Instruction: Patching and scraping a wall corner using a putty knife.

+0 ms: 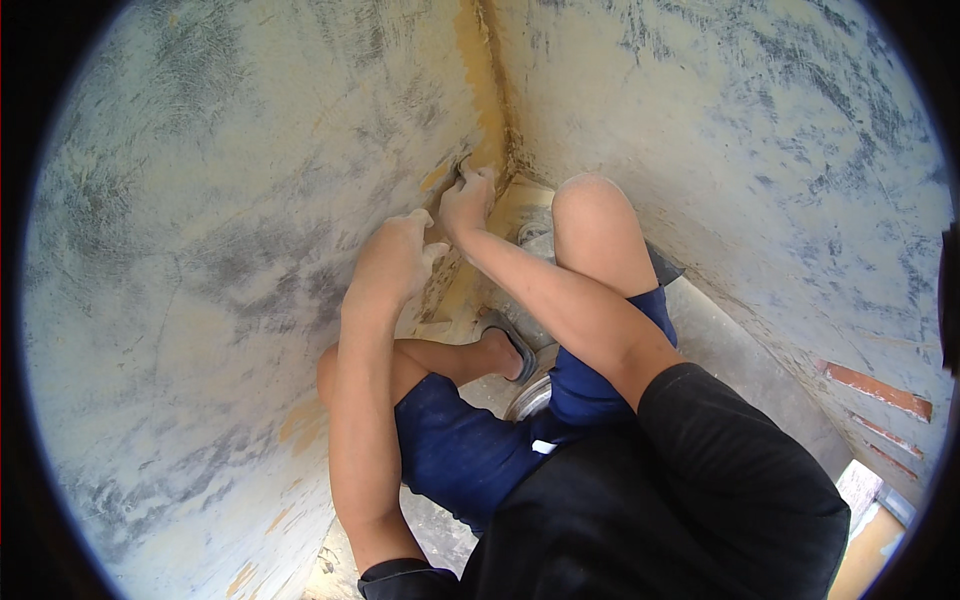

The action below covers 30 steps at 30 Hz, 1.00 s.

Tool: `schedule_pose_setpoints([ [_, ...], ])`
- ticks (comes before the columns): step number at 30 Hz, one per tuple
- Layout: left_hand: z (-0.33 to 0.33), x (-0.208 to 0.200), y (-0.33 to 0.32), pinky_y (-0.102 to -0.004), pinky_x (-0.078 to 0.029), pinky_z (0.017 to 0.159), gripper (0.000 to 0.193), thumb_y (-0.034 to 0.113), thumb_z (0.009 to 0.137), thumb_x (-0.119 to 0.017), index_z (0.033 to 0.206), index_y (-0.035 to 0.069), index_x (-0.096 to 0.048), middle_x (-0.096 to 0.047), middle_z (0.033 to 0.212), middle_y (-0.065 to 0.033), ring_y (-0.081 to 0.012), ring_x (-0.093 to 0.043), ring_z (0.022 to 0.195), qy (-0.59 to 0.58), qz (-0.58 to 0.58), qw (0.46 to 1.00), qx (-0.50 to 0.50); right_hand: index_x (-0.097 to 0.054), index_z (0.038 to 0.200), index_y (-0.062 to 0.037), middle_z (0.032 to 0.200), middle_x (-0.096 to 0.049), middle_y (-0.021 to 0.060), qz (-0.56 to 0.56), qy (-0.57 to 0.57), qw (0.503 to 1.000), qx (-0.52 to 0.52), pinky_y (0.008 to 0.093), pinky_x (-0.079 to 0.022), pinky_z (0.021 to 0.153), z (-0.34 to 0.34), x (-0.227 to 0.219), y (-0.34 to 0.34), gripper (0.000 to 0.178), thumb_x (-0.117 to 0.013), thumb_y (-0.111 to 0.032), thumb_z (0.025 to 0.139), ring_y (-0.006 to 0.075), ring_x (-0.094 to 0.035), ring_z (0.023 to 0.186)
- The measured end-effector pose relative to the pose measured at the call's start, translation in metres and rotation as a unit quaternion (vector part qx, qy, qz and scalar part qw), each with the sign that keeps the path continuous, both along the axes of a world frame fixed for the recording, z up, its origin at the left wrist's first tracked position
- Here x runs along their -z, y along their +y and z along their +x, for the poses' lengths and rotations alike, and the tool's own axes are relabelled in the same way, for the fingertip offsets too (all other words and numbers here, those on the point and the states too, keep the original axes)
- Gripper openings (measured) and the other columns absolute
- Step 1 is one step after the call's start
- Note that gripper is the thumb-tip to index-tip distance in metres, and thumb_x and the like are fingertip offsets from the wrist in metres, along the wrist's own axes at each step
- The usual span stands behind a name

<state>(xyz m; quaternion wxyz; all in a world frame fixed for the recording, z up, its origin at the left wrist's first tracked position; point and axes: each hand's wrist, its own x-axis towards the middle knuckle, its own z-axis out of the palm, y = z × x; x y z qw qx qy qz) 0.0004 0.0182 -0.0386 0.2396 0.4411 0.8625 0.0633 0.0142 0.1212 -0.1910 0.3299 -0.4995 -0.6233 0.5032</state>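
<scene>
My right hand (pixel 468 203) is closed around a small dark tool (pixel 462 166), probably a putty knife, with its tip at the left wall (pixel 220 230) beside the corner. Most of the tool is hidden by my fingers. Just below and left of it, my left hand (pixel 402 255) is close to the same wall, thumb and fingers apart, with nothing visible in it. Pale dust covers both hands. A yellow-brown band of filler (pixel 485 70) runs down the corner where the two walls meet, and a fresh yellowish patch lies near the tool tip.
The right wall (pixel 740 170) closes in on the other side. Between my bent legs, a round metal rim (pixel 530 398) shows on the grey floor (pixel 715 345), near my sandal (pixel 512 345). Reddish bare strips (pixel 878 390) mark the lower right wall.
</scene>
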Motion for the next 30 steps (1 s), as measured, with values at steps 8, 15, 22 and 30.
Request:
schedule_pose_setpoints([
  [8,0.012,-0.019,0.004,-0.0452,-0.052,0.080,0.028,0.011,0.094,-0.067,0.119,0.001,-0.064,-0.067,0.100,-0.0198,-0.0371,-0.067,0.091,0.042,0.172,0.984,-0.003,-0.067,0.123,0.0070,0.114,-0.057,0.0238,-0.001,0.030,0.999,-0.026,0.0435,-0.045,0.096,0.002,-0.004,0.001,0.035,-0.049,0.002,0.094,0.0415,-0.055,0.111],
  [15,0.006,-0.017,0.008,-0.0442,-0.053,0.080,0.027,0.012,0.094,-0.066,0.119,0.002,-0.064,-0.068,0.107,-0.0200,-0.0365,-0.068,0.091,0.092,0.218,0.971,0.034,-0.067,0.111,0.0102,0.114,-0.058,0.0247,0.044,0.002,0.998,-0.042,0.0439,-0.044,0.096,0.007,0.009,0.005,0.029,-0.049,0.005,0.089,0.0418,-0.055,0.110],
  [22,0.003,-0.017,0.011,-0.0456,-0.051,0.078,0.024,0.013,0.093,-0.068,0.113,0.000,-0.065,-0.069,0.099,-0.0207,-0.0383,-0.067,0.088,0.055,0.161,0.985,0.019,-0.070,0.107,0.0077,0.112,-0.062,0.0290,0.015,-0.003,0.999,-0.036,0.0465,-0.045,0.100,0.009,0.007,0.000,0.027,-0.055,0.001,0.085,0.0444,-0.058,0.110],
  [30,0.006,-0.016,0.005,-0.0453,-0.051,0.076,0.023,0.012,0.092,-0.069,0.109,-0.003,-0.065,-0.068,0.096,-0.0222,-0.0375,-0.066,0.083,0.056,0.148,0.987,0.022,-0.067,0.106,0.0107,0.115,-0.060,0.0302,-0.050,0.015,0.999,-0.016,0.0468,-0.045,0.098,0.005,-0.014,-0.003,0.028,-0.051,0.004,0.084,0.0448,-0.057,0.110],
])
